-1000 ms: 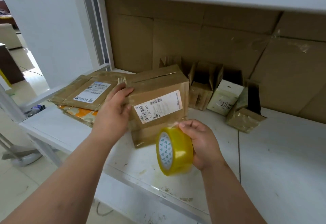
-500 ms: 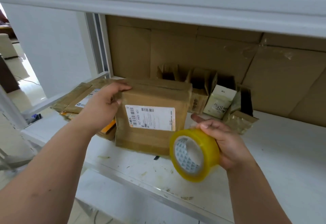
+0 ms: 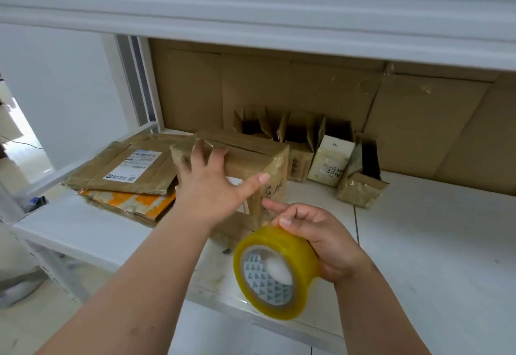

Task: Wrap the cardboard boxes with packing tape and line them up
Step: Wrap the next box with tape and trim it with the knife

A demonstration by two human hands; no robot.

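Both hands work at the middle of the white counter (image 3: 418, 243). The left hand (image 3: 212, 187) lies spread on the near face of the cardboard box (image 3: 251, 156), its fingers straight and reaching over the box's top left edge, the thumb stretched toward three o'clock. The right hand (image 3: 321, 240), at five o'clock from the box, grips the roll of yellow packing tape (image 3: 275, 271) around its outer band, with the forefinger pointing at the box's near right corner. Whether a strip of tape runs from the roll to the box cannot be told.

The box stands at the centre of the counter, already glossy with tape at its corners and carrying a white label partly hidden by the left hand. At nine o'clock from it lie flattened parcels (image 3: 125, 170), one over another. At two o'clock, against the cardboard back wall, stand small open cartons (image 3: 304, 137) and a pale little box (image 3: 331, 162).

The step appears to be wrapping: the box is steadied while tape is brought to it. The next move likely calls for pressing the tape end onto the near corner, then drawing the roll around while the left hand turns the box.
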